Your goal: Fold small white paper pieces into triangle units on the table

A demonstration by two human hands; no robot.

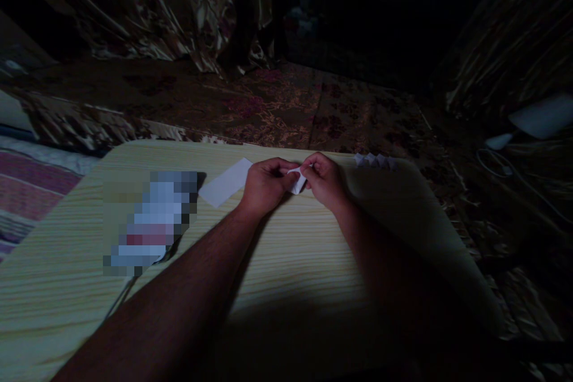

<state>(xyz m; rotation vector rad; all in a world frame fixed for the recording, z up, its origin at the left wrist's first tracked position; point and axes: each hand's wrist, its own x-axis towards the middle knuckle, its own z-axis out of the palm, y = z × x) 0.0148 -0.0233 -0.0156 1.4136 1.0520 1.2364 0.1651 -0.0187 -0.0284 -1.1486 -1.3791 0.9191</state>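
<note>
Between both hands is a small folded piece of white paper [297,182], held a little above or on the table; I cannot tell which. My left hand [267,184] pinches its left side with thumb and fingers closed. On the other side my right hand [323,180] grips its upper right edge, fingertips pressed together. A flat white paper strip [225,184] lies on the table just left of my left hand. Several small folded white paper pieces [375,160] sit in a row near the far edge, right of my right hand.
The light wooden table [295,262] has a blurred-out device [156,215] at left with a cable [119,301] running toward me. Behind stand a patterned cloth-covered surface [250,101] and curtains [215,6]. A white lamp-like object [544,116] is at the right. Lighting is dim.
</note>
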